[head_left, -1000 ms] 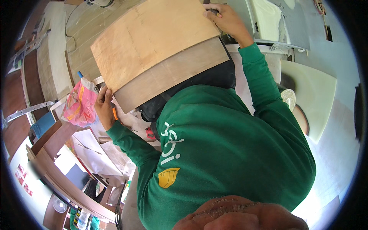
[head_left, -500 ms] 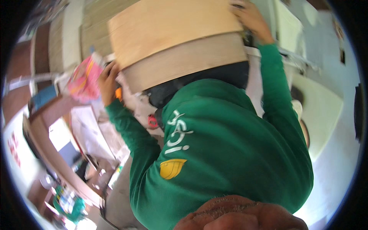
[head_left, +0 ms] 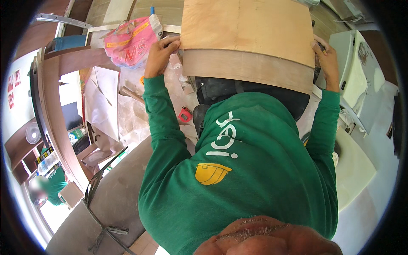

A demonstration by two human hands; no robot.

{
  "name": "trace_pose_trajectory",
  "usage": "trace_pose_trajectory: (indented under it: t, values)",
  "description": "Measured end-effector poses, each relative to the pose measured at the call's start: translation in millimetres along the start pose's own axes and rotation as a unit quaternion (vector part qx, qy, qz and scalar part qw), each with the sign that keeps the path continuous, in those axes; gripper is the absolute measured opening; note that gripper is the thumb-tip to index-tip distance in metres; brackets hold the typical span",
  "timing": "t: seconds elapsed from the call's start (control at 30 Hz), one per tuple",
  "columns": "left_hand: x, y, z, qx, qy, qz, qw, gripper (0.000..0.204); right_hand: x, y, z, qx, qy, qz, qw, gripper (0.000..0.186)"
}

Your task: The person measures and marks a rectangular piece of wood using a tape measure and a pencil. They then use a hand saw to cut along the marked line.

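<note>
A pale plywood board [head_left: 246, 27] lies over a greyer wooden panel [head_left: 248, 70], whose near strip sticks out toward me. My left hand [head_left: 161, 56] pinches the plywood's left edge close to its near corner. At the opposite edge, my right hand [head_left: 326, 61] has its fingers curled against the board's side. Something small and dark shows between those right fingers, too small to name. Both boards rest above a black padded surface [head_left: 255, 91] at my waist. The undersides of the boards are hidden.
Left of the boards lies a pink plastic bag [head_left: 131, 42]. A red tape measure [head_left: 185, 114] sits on the dusty covering near my left side. White panels [head_left: 352, 157] stand at right. A grey padded surface [head_left: 106, 199] is at lower left; beyond it, another person in green [head_left: 55, 185].
The view has turned, so the boards now appear squarer and farther right. My right hand is nearer the board's close corner; my left still holds the left edge.
</note>
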State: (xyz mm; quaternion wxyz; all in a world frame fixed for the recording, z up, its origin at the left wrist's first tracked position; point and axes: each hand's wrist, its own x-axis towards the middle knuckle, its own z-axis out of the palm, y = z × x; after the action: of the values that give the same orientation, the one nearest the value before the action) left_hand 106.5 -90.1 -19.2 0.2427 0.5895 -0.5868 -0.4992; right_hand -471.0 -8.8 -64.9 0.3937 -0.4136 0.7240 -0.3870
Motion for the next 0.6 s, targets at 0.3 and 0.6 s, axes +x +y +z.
trace_pose_trajectory:
  t: [0.3, 0.6]
  values:
    - [9.6, -33.7, 1.9, -0.038, -0.005, -0.009, 0.999, 0.039, 5.4, 6.3, -1.1, -0.009, 0.000, -0.012, 1.000, 0.043]
    - [10.0, -42.6, 8.5, -0.129, 0.000, -0.021, 0.991, 0.040, -3.4, 22.2, -0.4, 0.058, 0.021, -0.021, 0.998, 0.047]
